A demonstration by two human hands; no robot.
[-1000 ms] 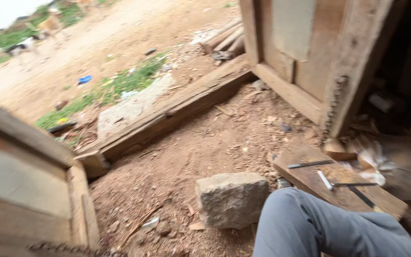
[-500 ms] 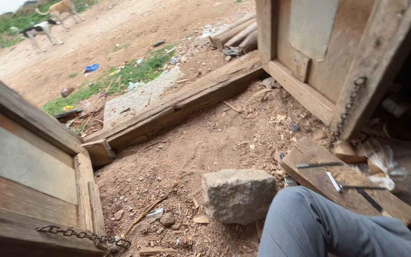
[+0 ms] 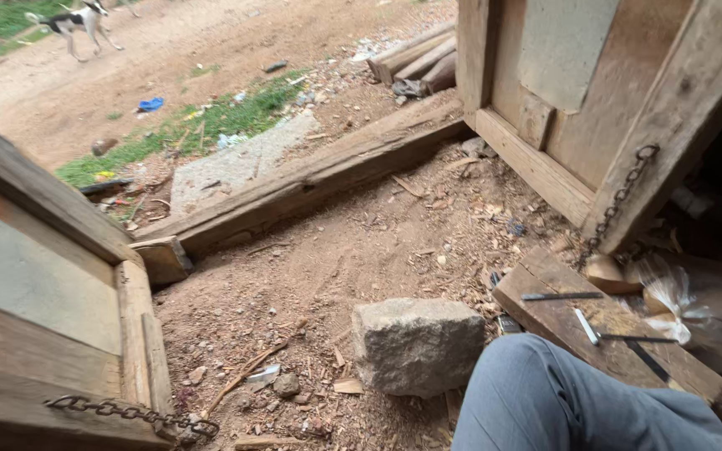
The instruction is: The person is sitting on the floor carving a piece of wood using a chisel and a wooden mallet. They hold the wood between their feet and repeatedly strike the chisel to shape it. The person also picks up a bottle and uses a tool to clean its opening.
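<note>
**Knee beside the board of tools, no hands in sight**

We are looking down at a wooden board [image 3: 607,330] lying on the dirt floor [image 3: 361,250] at lower right, just beyond our bent knee [image 3: 545,392] in grey-blue trousers. Its long axis is running from upper left to lower right, slanting away past the knee. On it we are counting four small tools: one dark metal rod [image 3: 561,296] lying near the far end, one short pale blade-like piece [image 3: 587,326] at the middle, and two dark thin pieces [image 3: 637,347] toward the near end, though these are too small for us to tell their kind.

Neither of our hands is showing, so we cannot tell whether either is wide, narrow or holding anything, nor which is nearer the board. Going by the knee alone, the board is sitting to our right and slightly ahead.

Just left of the knee we are seeing one squarish grey stone [image 3: 418,344], resting on the dirt and apart from the board. Behind the board one clear plastic bag [image 3: 695,309] is bulging with pale round things. Two wooden door leaves are standing open, one at left [image 3: 43,284] and one at right [image 3: 578,108], each with one chain: left [image 3: 127,412], right [image 3: 616,205]. One timber sill [image 3: 311,184] is crossing between them. Outside, one black-and-white dog [image 3: 73,21] is walking on the path.
</note>
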